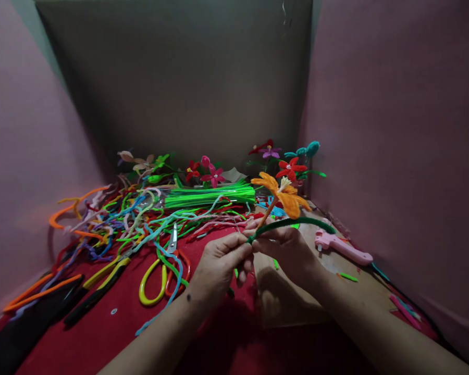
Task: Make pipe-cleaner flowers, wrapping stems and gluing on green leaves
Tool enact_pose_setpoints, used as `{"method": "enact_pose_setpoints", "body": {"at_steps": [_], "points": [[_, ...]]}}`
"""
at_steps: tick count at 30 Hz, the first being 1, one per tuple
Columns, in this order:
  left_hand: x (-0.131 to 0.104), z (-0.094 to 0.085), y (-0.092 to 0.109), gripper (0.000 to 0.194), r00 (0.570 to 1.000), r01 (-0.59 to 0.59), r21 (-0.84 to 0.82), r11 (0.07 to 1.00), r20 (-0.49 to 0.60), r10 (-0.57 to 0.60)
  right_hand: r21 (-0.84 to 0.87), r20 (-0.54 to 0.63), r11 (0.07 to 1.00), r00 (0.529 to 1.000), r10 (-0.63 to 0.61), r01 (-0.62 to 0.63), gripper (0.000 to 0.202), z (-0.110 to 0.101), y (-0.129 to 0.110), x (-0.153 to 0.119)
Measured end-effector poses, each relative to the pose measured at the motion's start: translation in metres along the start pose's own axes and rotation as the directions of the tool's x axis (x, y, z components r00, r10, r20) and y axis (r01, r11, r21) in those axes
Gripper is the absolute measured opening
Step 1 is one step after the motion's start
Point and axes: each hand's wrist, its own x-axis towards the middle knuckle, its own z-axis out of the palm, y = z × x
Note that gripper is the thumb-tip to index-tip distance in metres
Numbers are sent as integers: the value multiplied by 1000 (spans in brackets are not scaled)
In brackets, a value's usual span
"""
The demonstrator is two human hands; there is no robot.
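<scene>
An orange pipe-cleaner flower (291,200) with pale stamens rises above my hands, tilted to the right on an orange-brown stem (266,212). My left hand (224,260) pinches the lower stem between thumb and fingers, where a dark green pipe cleaner (293,222) meets it. One long end of that green pipe cleaner arcs away to the right. Beside it, my right hand (287,252) is closed at the same joint, its fingertips partly hidden behind the green strand. A short dark green end shows below my left hand.
Scissors (173,245) and yellow-black pliers (101,281) lie on the red cloth (128,323), near tangled pipe cleaners (140,219). Behind are a green pipe-cleaner bundle (211,195) and finished flowers (213,174). A pink glue gun (346,249) rests on cardboard (293,307) at right.
</scene>
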Motion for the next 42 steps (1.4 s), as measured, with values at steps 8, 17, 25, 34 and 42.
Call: {"method": "enact_pose_setpoints", "body": {"at_steps": [8, 17, 25, 34, 42], "points": [[2, -4, -2, 23, 893, 317, -267, 910, 406, -193, 115, 131, 992, 990, -61, 46, 10, -10, 6, 1], [0, -1, 2, 17, 990, -123, 226, 966, -40, 136, -119, 22, 992, 999, -30, 33, 17, 3, -4, 0], [3, -3, -1, 14, 916, 308, -396, 865, 370, -157, 158, 208, 987, 976, -71, 38, 15, -14, 11, 3], [3, -1, -7, 9, 952, -272, 400, 875, -22, 306, 30, -87, 998, 995, 54, -51, 7, -4, 12, 0], [5, -3, -5, 17, 998, 7, -100, 995, 57, -2, 73, 44, 997, 999, 30, -33, 17, 2, 9, 0]]}}
